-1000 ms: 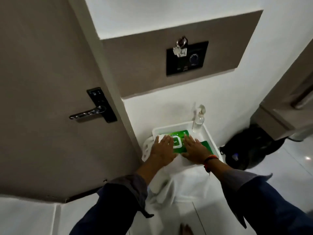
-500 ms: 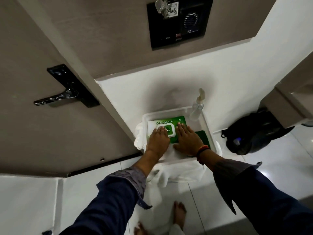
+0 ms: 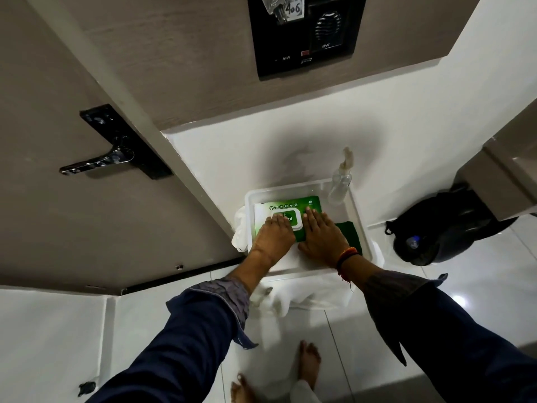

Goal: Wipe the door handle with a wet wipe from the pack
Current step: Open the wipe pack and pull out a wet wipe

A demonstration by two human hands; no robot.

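Observation:
A green pack of wet wipes (image 3: 311,204) with a white flip lid lies in a white plastic tub (image 3: 360,216) on the floor by the wall. My left hand (image 3: 273,235) lies flat on the pack's lid with the fingers together. My right hand (image 3: 321,237) lies flat on the pack's right half. No wipe shows outside the pack. The chrome door handle (image 3: 93,163) sits on a black plate on the grey door, up and to the left of both hands.
A clear pump bottle (image 3: 340,186) stands in the tub's far right corner. White cloth (image 3: 290,298) hangs over the tub's near edge. A black bag (image 3: 436,228) lies on the floor to the right. A black wall panel (image 3: 302,39) with keys is above. My bare feet (image 3: 309,362) are below.
The view has tilted down and come closer to the tub. Both hands stay flat on the pack, shifted slightly toward its near edge.

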